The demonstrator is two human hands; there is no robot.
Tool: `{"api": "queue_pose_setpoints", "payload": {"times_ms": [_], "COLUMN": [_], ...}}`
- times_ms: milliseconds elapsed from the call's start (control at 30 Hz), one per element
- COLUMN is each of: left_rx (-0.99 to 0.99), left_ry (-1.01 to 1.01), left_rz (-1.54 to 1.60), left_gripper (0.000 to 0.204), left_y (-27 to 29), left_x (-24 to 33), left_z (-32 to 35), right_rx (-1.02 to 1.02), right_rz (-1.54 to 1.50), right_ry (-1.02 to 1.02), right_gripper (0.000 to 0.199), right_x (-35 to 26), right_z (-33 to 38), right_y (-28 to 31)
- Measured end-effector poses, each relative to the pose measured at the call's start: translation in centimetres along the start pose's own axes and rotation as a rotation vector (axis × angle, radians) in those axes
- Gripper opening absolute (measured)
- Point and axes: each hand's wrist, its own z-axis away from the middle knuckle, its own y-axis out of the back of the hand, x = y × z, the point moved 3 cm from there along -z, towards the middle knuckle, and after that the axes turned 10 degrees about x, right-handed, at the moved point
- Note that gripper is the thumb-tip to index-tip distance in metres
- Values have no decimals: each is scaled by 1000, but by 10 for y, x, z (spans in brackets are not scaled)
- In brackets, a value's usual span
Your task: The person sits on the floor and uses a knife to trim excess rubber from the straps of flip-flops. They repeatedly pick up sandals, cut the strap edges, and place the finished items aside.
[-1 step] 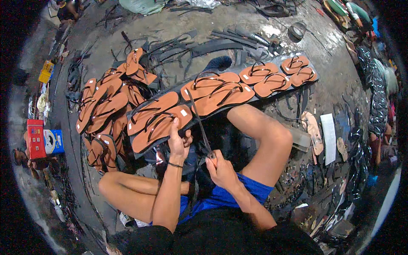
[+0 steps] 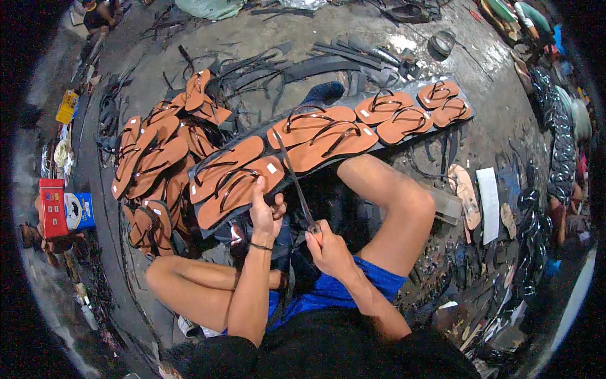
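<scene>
My right hand (image 2: pixel 331 256) is closed around the orange handle of a long, thin knife (image 2: pixel 295 174). Its blade slants up and left across the gap between two pairs of brown flip-flops. Beside the blade, my left hand (image 2: pixel 265 215) has its thumb on the heel of the nearest flip-flop (image 2: pixel 237 194) and its other fingers curled at that sole's edge. Several pairs with dark, glossy straps lie in a row on a long black sheet (image 2: pixel 404 143), among them a larger flip-flop (image 2: pixel 341 145) and a smaller one (image 2: pixel 451 112) at the far right.
Left of the row is a heap of brown flip-flops (image 2: pixel 161 158). Black offcut strips (image 2: pixel 315 68) litter the floor beyond. A red tin (image 2: pixel 52 207) and a blue box (image 2: pixel 79 211) stand at far left; a white strip (image 2: pixel 487 205) and tan sole pieces (image 2: pixel 464 196) lie right.
</scene>
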Motion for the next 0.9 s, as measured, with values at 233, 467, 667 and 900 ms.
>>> {"api": "queue_pose_setpoints", "payload": {"times_ms": [233, 467, 667, 900], "left_rx": [-47, -58, -10, -300], "left_ry": [39, 82, 41, 99], "left_rz": [117, 165, 110, -718], "left_gripper": [33, 22, 39, 33], "left_y": [1, 1, -9, 113], "left_x": [-11, -9, 18, 71], "left_z": [-1, 3, 32, 127], "right_rx": [-75, -152, 4, -575], "right_rz": [64, 259, 183, -965], "right_ry": [53, 82, 370, -115], "right_gripper": [36, 41, 38, 34], "right_x": [4, -3, 35, -22], "right_z": [-41, -99, -180, -166], "right_y": [0, -17, -94, -98]}}
